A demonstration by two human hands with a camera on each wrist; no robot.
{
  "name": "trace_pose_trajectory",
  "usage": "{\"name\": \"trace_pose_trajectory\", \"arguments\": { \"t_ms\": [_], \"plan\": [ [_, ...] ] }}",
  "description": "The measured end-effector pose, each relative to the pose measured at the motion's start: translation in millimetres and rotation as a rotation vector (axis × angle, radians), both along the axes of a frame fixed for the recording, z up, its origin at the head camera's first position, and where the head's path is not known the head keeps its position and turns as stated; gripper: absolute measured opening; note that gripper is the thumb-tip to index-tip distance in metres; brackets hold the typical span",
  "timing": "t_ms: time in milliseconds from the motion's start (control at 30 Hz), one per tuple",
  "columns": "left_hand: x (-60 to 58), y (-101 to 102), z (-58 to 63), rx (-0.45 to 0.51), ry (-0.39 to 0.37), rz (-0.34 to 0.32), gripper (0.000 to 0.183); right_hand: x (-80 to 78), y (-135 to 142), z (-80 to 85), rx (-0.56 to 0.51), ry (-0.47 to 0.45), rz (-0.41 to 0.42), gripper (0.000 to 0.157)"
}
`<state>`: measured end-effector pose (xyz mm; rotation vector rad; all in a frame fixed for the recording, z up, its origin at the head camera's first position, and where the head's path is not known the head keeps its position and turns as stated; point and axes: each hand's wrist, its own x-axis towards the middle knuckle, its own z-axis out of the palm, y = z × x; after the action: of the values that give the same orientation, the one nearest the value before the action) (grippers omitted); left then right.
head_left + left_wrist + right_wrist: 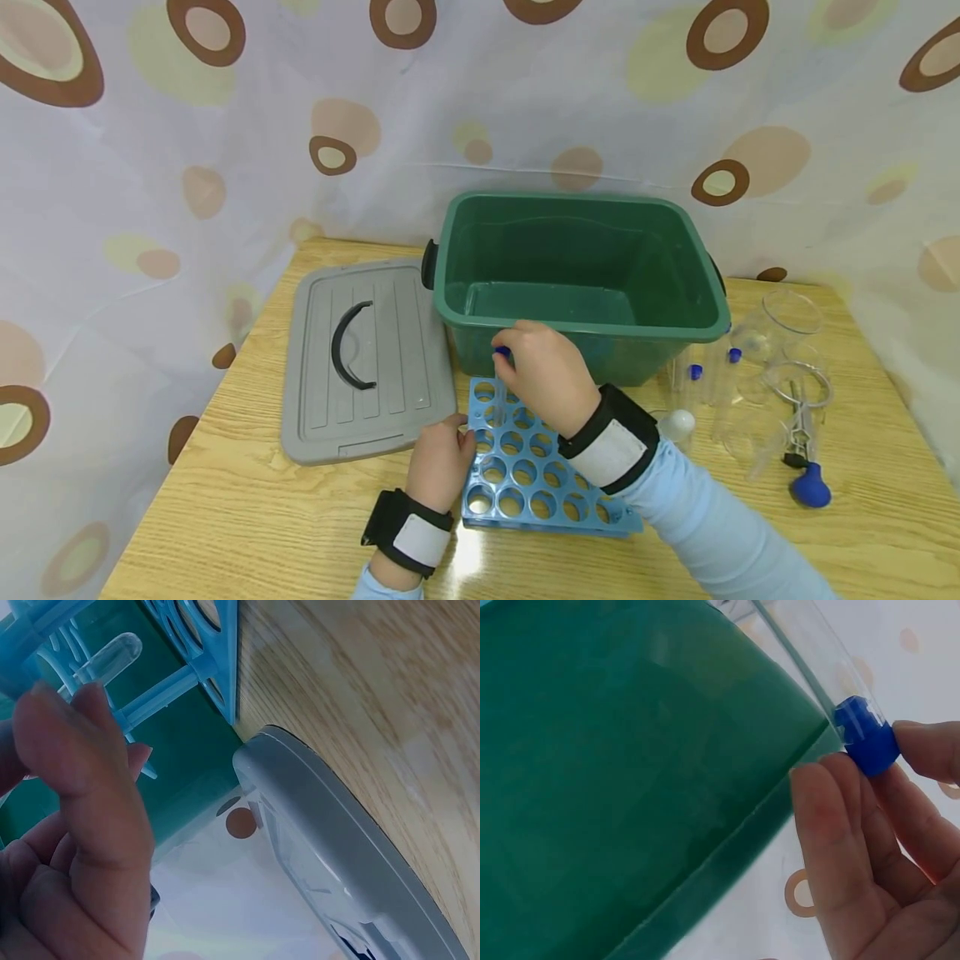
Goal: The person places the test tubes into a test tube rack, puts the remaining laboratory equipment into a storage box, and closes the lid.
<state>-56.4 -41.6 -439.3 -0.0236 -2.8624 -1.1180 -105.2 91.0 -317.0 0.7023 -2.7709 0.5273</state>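
My right hand [551, 375] pinches the blue stopper [874, 754] of a clear glass test tube [500, 402] between thumb and fingers. The tube hangs over the back left of a blue test tube rack [555, 527], stopper end up. In the left wrist view its rounded lower end [124, 652] shows in among the rack's parts. At the rack's left edge my left hand [438, 462] grips the frame, with curled fingers [64, 750] by a blue post. Round holes fill the rack's top, partly hidden under my right forearm.
Behind the rack stands a green bin [581, 332]; its grey lid [397, 358] lies to the left. On the right are stoppered tubes [693, 387], clear glass beakers [795, 312], a metal clamp [801, 429], a blue rubber bulb [812, 486] and a white-topped item [678, 423].
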Motion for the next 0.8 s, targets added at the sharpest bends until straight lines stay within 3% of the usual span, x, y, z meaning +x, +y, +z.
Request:
{"name": "trace_pose_trajectory", "arguments": {
  "t_ms": [800],
  "plan": [
    [0.2,0,0.6,0.008,-0.019,0.003,0.019,-4.4,-4,-14.7,0.02,-0.056,-0.017,0.008]
  ]
}}
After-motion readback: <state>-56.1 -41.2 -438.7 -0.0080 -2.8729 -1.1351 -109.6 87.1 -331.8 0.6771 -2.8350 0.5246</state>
